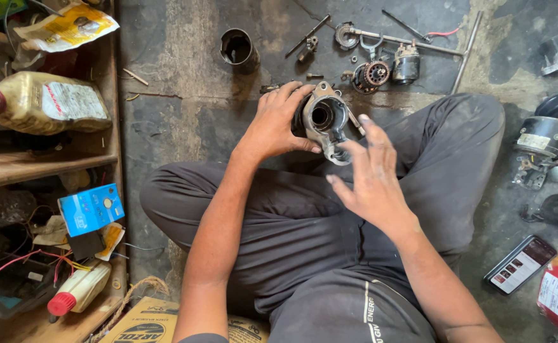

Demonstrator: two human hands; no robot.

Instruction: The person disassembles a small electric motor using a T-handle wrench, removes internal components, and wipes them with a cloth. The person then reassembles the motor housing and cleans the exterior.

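Note:
My left hand (277,122) grips a grey metal motor housing (325,119) with a round bore facing up, held above my knees. Its back part is hidden behind my fingers. My right hand (371,174) is beside it with the fingers spread; the fingertips reach the housing's lower right lug, and I cannot tell if they press on it. I sit cross-legged in dark trousers on a stained concrete floor.
A dark metal cylinder (239,49) stands on the floor ahead. Loose motor parts, a gear piece (372,75) and a long rod tool (406,39) lie beyond the housing. A wooden shelf with an oil jug (44,101) is at left. A phone (520,264) and motors lie at right.

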